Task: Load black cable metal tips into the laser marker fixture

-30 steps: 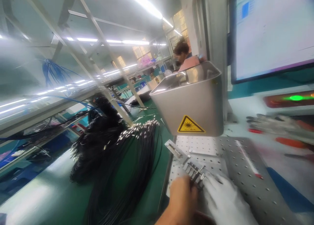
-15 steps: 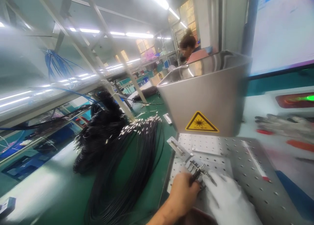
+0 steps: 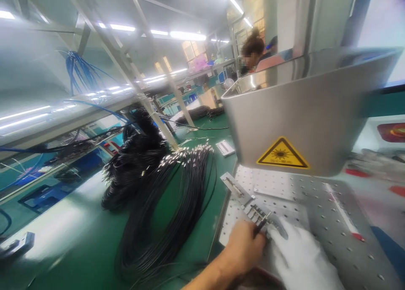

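My left hand (image 3: 245,243), bare, is closed on a black cable (image 3: 261,226), its fingers pinching near the metal-tipped end. That end lies over a slotted metal fixture (image 3: 255,213) on the perforated metal plate. My right hand (image 3: 300,254), in a white glove, is right beside it, its fingers curled at the fixture's near end; what lies between them is partly hidden. A long bundle of black cables (image 3: 186,214) with silvery connectors lies on the green table to the left.
A steel hood (image 3: 294,117) with a yellow laser warning sign (image 3: 282,153) stands just above the perforated plate (image 3: 335,226). A red-and-white marker-like stick (image 3: 344,214) lies on the plate. A dark cable heap (image 3: 133,167) stands farther left. A person (image 3: 253,52) is beyond the hood.
The view has turned a little to the left, so the scene sits farther right. Both hands stay at the fixture, the left still pinching the cable.
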Available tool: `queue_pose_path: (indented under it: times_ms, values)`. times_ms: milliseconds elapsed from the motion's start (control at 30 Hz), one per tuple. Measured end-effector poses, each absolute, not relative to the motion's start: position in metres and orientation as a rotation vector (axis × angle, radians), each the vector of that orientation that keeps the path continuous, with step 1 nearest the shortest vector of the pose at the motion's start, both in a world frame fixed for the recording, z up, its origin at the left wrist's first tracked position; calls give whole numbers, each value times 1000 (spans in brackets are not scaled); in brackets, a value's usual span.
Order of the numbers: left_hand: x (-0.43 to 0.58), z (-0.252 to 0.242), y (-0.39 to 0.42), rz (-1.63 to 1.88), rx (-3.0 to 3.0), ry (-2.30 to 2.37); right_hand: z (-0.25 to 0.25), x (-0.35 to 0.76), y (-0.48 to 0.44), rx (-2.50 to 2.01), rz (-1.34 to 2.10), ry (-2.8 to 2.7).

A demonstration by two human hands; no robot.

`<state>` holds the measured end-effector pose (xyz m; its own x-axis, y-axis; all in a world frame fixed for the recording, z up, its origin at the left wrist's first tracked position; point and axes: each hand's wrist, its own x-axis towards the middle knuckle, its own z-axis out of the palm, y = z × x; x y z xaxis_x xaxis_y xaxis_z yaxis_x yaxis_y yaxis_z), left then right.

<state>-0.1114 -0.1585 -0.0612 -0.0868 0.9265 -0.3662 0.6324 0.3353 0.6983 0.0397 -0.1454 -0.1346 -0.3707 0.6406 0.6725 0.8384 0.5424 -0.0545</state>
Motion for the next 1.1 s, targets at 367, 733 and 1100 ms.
queue_pose_path:
  times_ms: [367, 733, 1100]
  values:
    - [-101, -67, -164, 400, 1415, 1977, -133, 38, -145, -1153, -385, -2092]
    - [-97, -70, -164, 434, 1414, 1985, -139, 40, -146, -1188, -282, -2271]
    - [-109, -58, -166, 506, 1363, 1948, -137, 36, -146, -1295, -254, -2244]
